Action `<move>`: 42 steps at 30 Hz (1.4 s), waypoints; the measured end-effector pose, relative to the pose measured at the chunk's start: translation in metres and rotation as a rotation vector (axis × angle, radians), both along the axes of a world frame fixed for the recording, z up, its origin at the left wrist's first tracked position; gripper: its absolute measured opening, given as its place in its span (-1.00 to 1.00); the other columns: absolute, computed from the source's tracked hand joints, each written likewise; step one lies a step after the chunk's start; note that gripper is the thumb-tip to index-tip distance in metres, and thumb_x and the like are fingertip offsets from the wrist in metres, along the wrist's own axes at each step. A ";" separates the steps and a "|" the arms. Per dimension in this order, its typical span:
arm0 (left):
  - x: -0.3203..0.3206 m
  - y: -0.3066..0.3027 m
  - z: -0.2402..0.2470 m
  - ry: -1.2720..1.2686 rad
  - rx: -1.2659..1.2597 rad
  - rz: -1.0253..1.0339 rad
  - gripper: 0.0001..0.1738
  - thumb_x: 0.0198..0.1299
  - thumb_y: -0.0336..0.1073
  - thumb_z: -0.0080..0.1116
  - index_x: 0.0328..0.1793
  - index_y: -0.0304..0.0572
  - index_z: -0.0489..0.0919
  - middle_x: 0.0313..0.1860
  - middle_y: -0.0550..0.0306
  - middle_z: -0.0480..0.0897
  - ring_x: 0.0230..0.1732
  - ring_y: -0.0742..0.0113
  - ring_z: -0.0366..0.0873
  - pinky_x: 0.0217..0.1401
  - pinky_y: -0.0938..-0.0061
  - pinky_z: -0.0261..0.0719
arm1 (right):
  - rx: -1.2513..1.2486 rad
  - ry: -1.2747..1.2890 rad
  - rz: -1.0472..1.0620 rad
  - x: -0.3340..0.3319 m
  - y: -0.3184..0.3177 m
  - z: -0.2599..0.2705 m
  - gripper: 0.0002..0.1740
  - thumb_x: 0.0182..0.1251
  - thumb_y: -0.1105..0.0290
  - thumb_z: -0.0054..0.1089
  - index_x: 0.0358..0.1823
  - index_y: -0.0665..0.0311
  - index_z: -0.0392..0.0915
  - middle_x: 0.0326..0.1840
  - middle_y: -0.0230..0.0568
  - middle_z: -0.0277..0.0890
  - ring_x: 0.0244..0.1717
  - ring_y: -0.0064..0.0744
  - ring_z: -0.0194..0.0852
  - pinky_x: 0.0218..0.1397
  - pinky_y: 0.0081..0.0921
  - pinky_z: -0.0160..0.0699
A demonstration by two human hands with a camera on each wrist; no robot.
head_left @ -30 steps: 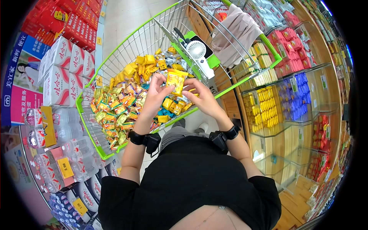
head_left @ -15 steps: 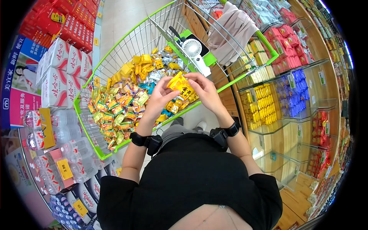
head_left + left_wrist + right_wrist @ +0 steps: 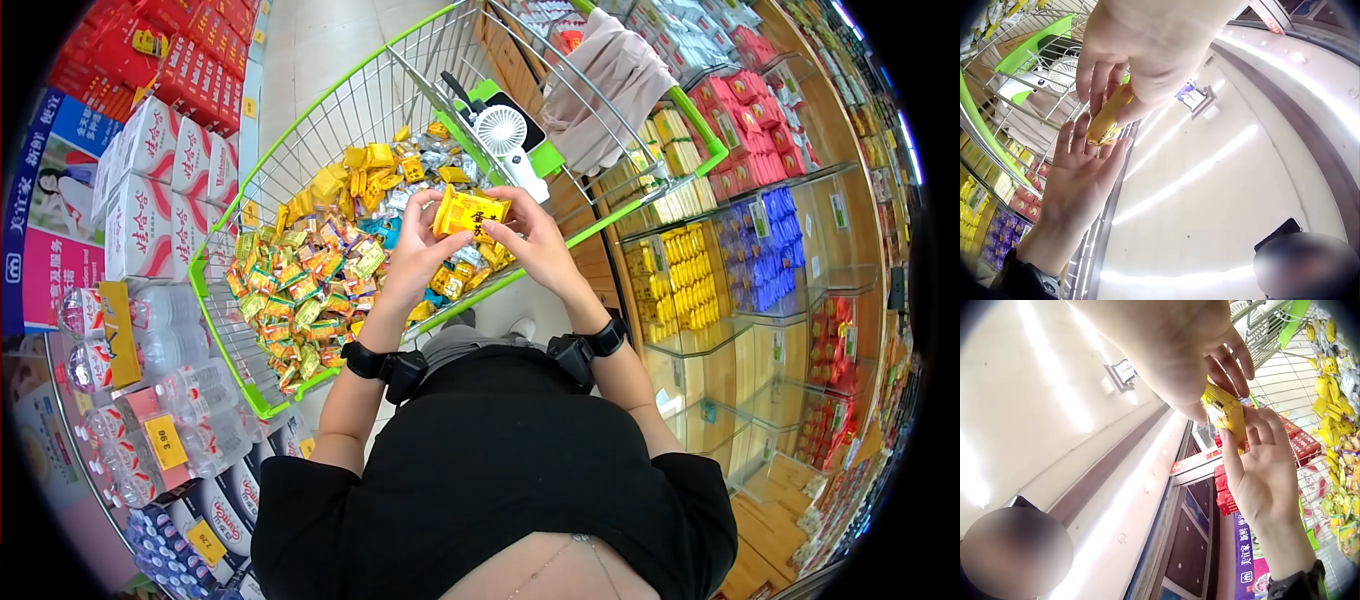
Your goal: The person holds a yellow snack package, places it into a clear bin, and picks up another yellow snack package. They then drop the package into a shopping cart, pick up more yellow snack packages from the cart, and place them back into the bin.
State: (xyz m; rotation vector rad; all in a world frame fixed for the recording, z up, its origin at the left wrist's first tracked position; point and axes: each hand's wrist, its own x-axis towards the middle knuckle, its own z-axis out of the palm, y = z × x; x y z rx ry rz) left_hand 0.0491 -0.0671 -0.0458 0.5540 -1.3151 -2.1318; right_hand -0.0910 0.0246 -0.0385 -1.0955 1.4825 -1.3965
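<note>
One pillow-shaped yellow snack packet [image 3: 474, 214], glossy film with dark printed characters, held up between two hands, overlapping the cart heap in head view. Left hand [image 3: 415, 248] pinches one end, thumb on the printed face, fingers behind; right hand [image 3: 535, 250] grips the opposite end, thumb pressed in below. Cart [image 3: 266, 408]: thin metal wire mesh, smooth green plastic rim. Within, a crinkly heap of small wrapped sweets [image 3: 315, 280], foil-bright gold, orange, green, yellow, silver and blue; too many to count. One white handheld fan [image 3: 502, 130], round ribbed grille, at the cart's handle end; one soft, creased pale cloth [image 3: 608, 95] draped beside it. Two black devices strapped on, one per wrist.
</note>
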 end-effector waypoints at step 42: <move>0.149 -0.221 -0.157 -1.534 -0.738 0.332 -0.58 0.00 -0.15 -0.01 -0.08 -0.29 0.44 0.17 -0.30 0.15 0.18 -0.24 0.07 0.14 0.08 0.16 | 0.095 0.047 -0.027 0.006 -0.025 -0.033 -0.75 0.03 0.56 0.05 -0.20 0.29 0.33 -0.32 -0.37 0.38 -0.34 -0.65 0.34 -0.25 -0.67 0.33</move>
